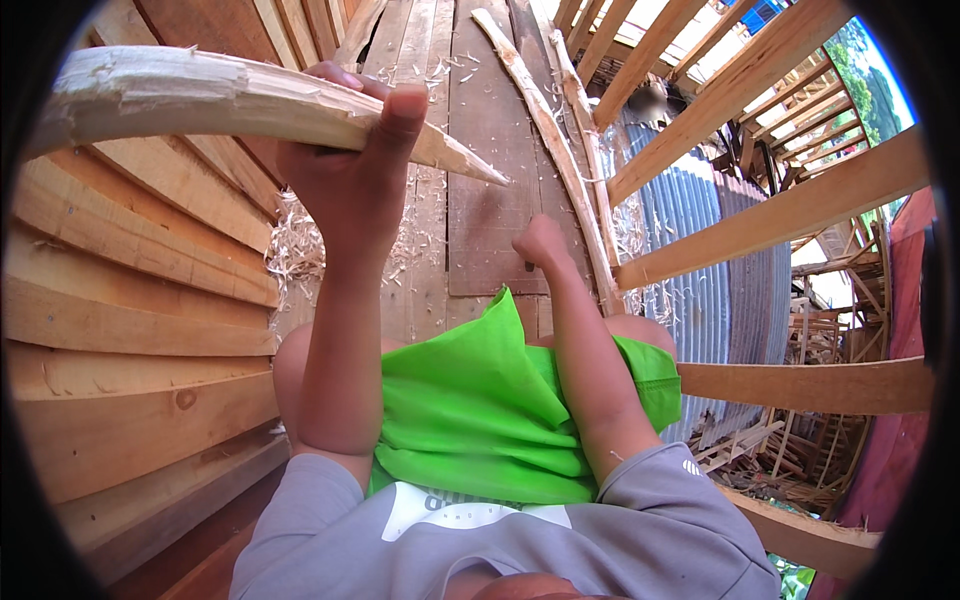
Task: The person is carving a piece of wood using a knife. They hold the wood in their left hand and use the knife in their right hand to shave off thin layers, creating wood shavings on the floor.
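My left hand (348, 178) is raised at the upper left, its fingers and thumb wrapped round a stripped wooden pole (210, 98). The pole is pale and rough-cut. It runs from the left rim to a tapered tip right of the hand, above the floorboards. Lower and to the right, in front of my right knee, my right hand (541, 243) is closed in a fist. Whatever it grips, if anything, is hidden; a small dark spot shows just below the fist. The two hands are apart, and the right one does not touch the pole.
Two more peeled poles (545, 120) lie lengthwise on the plank floor (490, 240) at the right. Wood shavings (296, 240) are heaped by the stacked boards (130, 300) on the left. Slanted wooden rails (770, 225) stand on the right, with corrugated metal sheets (700, 260) beyond.
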Demonstrator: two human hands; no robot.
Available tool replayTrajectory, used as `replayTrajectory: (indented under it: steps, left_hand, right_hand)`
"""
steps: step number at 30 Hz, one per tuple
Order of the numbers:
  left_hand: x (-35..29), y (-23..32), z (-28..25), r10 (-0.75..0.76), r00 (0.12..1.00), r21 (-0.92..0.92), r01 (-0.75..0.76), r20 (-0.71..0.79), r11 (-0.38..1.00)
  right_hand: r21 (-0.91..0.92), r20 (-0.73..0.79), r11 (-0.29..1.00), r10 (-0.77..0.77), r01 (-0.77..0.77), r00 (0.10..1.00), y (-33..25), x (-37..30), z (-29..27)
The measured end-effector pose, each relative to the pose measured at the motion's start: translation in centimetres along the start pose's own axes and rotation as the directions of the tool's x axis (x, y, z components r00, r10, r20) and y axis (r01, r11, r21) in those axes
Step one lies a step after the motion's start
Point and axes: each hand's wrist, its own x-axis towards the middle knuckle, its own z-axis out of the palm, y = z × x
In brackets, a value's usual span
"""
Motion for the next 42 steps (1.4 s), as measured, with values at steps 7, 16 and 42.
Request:
replayTrajectory:
  steps: [7,16,42]
  left_hand:
    - [-0.2,-0.1,0.4,0.030,0.998,-0.022,-0.028,0.052,0.999]
    - [-0.5,0.1,0.9,0.034,0.997,-0.021,-0.033,0.074,0.999]
    - [0.0,-0.3,-0.2,0.064,0.997,0.005,-0.064,0.046,0.998]
  right_hand:
    - [-0.005,-0.171,0.997,-0.072,0.072,0.983,2.4,3.3,3.6]
    - [0.373,-0.145,0.872,-0.283,0.317,0.948,2.5,3.8,5.3]
    - [0.172,-0.091,0.980,-0.087,0.101,0.992,2.0,4.5,4.3]
